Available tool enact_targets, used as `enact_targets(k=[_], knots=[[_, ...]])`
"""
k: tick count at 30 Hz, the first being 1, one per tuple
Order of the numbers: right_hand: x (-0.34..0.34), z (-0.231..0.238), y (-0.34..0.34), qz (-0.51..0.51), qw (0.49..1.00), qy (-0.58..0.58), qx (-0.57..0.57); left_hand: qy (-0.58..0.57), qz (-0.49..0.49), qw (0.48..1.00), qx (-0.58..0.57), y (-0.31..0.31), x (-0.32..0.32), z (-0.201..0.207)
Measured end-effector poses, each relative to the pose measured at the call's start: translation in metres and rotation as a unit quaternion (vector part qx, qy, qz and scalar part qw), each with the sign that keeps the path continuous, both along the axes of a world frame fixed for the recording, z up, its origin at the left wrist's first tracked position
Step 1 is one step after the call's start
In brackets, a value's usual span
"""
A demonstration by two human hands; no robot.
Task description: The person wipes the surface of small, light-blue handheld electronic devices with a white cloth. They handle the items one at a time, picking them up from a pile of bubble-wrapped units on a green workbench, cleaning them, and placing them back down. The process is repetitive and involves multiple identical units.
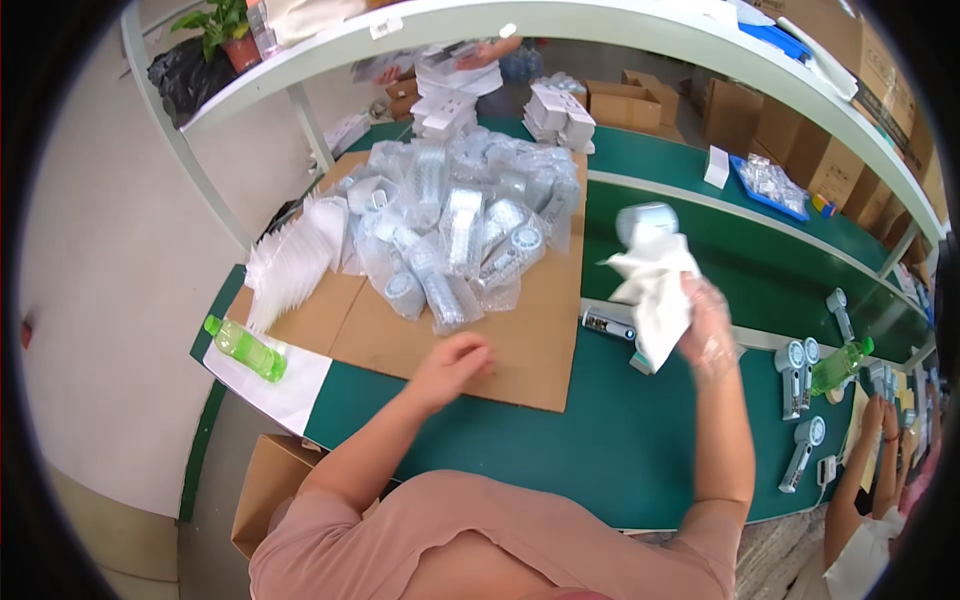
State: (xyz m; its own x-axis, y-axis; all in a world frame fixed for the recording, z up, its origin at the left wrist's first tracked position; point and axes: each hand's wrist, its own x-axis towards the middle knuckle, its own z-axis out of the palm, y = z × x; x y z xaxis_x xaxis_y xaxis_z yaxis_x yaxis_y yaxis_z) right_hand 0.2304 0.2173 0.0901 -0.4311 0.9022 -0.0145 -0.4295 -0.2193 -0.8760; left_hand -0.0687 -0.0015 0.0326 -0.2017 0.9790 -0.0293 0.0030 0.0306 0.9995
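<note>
1. Holding up a handheld fan (646, 222) wrapped in a white cloth (660, 290), the right hand (706, 325) is raised above the green table (560, 440); the hand wears a thin clear glove.
2. Right fingers are closed around the cloth and the lower part of the fan. The fan's round grey head sticks out above the cloth, which hangs in loose folds below the grip.
3. Left hand (452, 366) is low over the near edge of the cardboard sheet (520, 340). Fingers are curled loosely inward and hold nothing that can be seen; whether the fingertips touch the cardboard cannot be told.
4. On the cardboard, beyond the left hand, lies a heap of bagged fans (460, 225) in clear plastic sleeves. A fanned stack of empty white bags (295, 260) lies just beside the heap on its left.
5. A green bottle (246, 348) lies on its side on a white sheet of paper (290, 395) at the table's left corner, well apart from both hands.
6. A small grey device (608, 322) lies on the table just below the hanging cloth.
7. Further right: several unwrapped fans (795, 375) lie on the table, near a second green bottle (838, 366).
8. Another person's arms (880, 450) reach in at the right edge.
9. Cardboard boxes (630, 100) sit at the far side, under the white shelf (560, 25).
</note>
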Motion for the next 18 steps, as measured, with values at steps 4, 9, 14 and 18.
enact_targets(k=[4, 9, 14, 18], knots=[[-0.053, -0.015, -0.102, 0.139, 0.982, 0.035, -0.124, -0.271, -0.127, 0.953, 0.041, 0.040, 0.059, -0.024], [-0.060, -0.036, -0.143, 0.125, 0.990, -0.063, 0.027, -0.417, -0.032, 0.908, 0.026, 0.030, 0.035, -0.048], [-0.051, -0.065, -0.115, 0.039, 0.991, -0.040, -0.119, 0.039, 0.039, 0.997, -0.052, 0.004, 0.006, -0.022], [-0.062, -0.060, -0.106, -0.041, 0.991, -0.068, -0.112, 0.396, 0.052, 0.917, 0.000, -0.006, 0.010, -0.024]])
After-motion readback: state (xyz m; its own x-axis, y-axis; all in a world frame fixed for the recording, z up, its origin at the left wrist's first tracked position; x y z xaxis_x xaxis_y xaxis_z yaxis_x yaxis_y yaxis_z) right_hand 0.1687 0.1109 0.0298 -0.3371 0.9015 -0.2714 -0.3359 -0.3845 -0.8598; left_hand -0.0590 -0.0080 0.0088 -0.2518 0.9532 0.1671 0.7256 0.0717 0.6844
